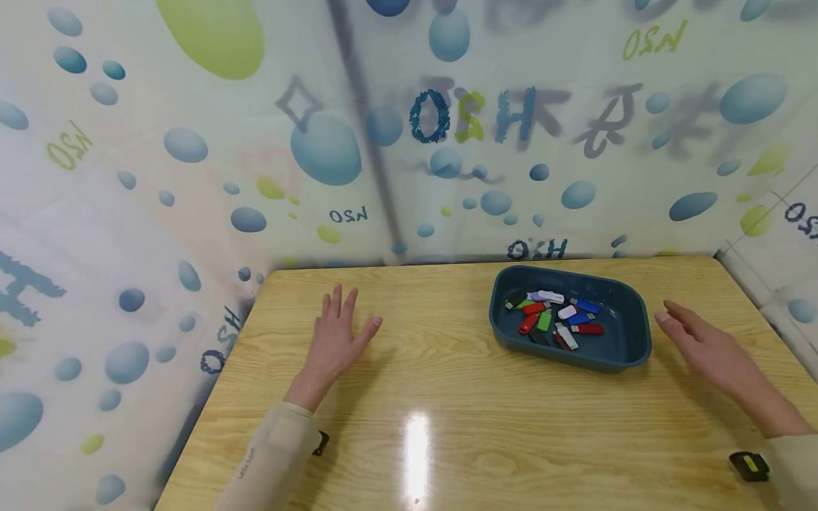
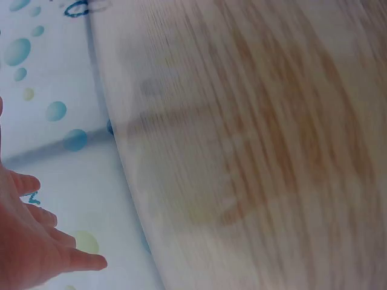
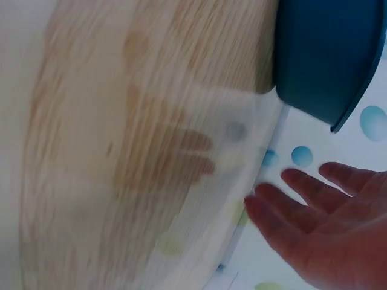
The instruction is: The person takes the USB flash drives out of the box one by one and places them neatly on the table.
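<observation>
A dark blue plastic tub stands on the right part of the wooden table, holding several USB flash drives in red, green, blue, white and black. Just right of the tub hovers my right hand, apart from its wall, fingers loosely extended and holding nothing. The right wrist view shows the same hand below the tub's outer side. Over the table's left part, my left hand is spread with thumb out, nothing in it. Its fingers also appear at the edge of the left wrist view.
The wooden table has light glare near its front middle. A patterned curtain with blue and green drops hangs behind it and along the left side. Each sleeved wrist carries a dark strap device.
</observation>
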The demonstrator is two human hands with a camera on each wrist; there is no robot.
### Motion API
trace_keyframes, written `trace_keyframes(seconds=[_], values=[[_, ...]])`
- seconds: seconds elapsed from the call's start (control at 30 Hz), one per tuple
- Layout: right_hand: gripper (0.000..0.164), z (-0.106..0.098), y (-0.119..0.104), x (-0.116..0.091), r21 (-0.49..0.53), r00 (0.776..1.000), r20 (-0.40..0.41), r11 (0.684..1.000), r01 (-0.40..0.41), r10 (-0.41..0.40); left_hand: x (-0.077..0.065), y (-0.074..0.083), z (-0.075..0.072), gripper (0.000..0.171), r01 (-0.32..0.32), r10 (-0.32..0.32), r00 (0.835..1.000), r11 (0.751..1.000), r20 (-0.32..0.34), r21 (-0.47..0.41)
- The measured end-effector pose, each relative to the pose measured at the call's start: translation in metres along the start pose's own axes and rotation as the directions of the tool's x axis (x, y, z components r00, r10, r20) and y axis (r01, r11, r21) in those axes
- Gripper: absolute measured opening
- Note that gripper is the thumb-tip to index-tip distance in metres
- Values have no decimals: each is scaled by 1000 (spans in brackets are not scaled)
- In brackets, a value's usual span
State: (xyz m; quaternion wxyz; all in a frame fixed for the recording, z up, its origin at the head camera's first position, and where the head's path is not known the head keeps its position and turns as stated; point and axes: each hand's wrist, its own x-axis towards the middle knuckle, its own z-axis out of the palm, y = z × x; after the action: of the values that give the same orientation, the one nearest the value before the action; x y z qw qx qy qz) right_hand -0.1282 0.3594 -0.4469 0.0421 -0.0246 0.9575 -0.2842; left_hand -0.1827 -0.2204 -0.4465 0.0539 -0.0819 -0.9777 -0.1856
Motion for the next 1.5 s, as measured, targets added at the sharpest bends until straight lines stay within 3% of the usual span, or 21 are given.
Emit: trace_keyframes(seconds=[0.23,0.37,0.7,1.03,1.17,1.3,1.5], values=[[69,4,-17,-6,170,999,32,985,-29,24,-2,12,4,87,-31,25,998,994,-49,-105],[71,7,-21,-8,218,998,27,974,-67,63,-3,20,8,85,-54,44,996,989,-77,-140],[53,18,-30,-8,82,1000,-11,996,-26,27,-3,40,17,84,-46,30,997,969,-67,-244],[40,24,-36,-4,56,998,-53,998,37,-34,0,60,29,79,-58,38,997,941,-66,-332],[38,29,-42,3,56,997,-56,996,65,-62,0,71,34,77,-49,44,999,890,-22,-453],[37,34,-52,9,65,995,-52,994,89,-86,-1,80,38,74,3,31,998,807,48,-591],[36,43,-69,18,98,993,-43,988,117,-113,2,92,42,62,115,7,988,625,153,-772]])
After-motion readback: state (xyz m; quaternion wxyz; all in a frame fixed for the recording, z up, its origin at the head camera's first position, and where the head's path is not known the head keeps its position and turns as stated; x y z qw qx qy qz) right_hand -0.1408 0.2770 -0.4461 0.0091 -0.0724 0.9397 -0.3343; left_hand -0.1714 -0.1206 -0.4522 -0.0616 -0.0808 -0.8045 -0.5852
